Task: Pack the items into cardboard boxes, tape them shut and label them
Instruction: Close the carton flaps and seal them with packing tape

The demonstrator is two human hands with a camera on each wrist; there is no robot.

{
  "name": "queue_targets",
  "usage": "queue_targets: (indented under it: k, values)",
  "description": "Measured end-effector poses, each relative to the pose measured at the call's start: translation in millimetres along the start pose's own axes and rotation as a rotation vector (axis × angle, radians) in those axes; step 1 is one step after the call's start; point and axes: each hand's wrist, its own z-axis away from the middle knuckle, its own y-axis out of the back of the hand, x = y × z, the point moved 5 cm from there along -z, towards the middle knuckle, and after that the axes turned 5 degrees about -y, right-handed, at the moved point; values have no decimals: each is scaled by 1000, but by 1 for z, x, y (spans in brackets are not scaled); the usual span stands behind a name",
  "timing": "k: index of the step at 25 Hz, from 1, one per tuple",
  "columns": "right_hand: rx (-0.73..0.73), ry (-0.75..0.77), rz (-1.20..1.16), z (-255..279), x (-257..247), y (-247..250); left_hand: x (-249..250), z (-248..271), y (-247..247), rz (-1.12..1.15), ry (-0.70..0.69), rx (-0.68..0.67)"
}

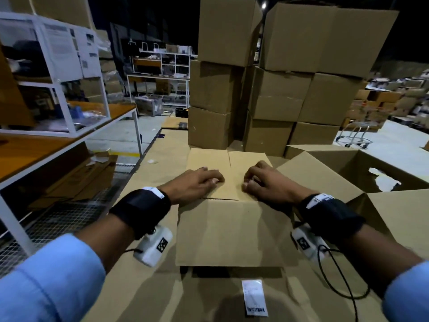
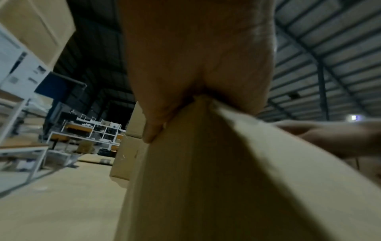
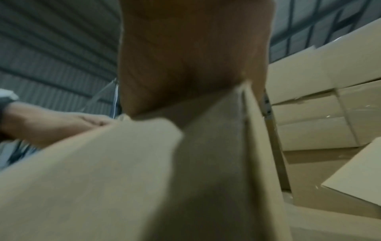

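Head view: plain brown cardboard box (image 1: 228, 219) sits mid-surface, top flaps folded down. Left hand (image 1: 197, 182) and right hand (image 1: 264, 182) press them flat, fingers bent but clamping nothing. No tape on the seam; white barcode label (image 1: 254, 297) lies loose nearer. Open brown carton (image 1: 362, 168) at right looks unpacked.

Left wrist: palm on the flap edge.

Right wrist: same. Taping and labelling remain.
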Motion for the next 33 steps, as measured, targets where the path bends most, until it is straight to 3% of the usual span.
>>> queue_targets:
  k: [7,10,13,20,33]
  values:
    - [-281,104,33,-21,-8,-10,-22,-18,-6,-289,28,-234]
    - [-330,136,203,-23,-6,-17,-24,-15,-5,-285,-22,-261]
    - [-300,157,263,-25,-5,-25,-31,-20,-2,-236,-26,-220]
    - [-275,165,226,-27,-1,-29,-86,-83,5,-251,159,-164]
    - [-271,163,192,-26,0,-28,-126,-138,18,-239,52,-129]
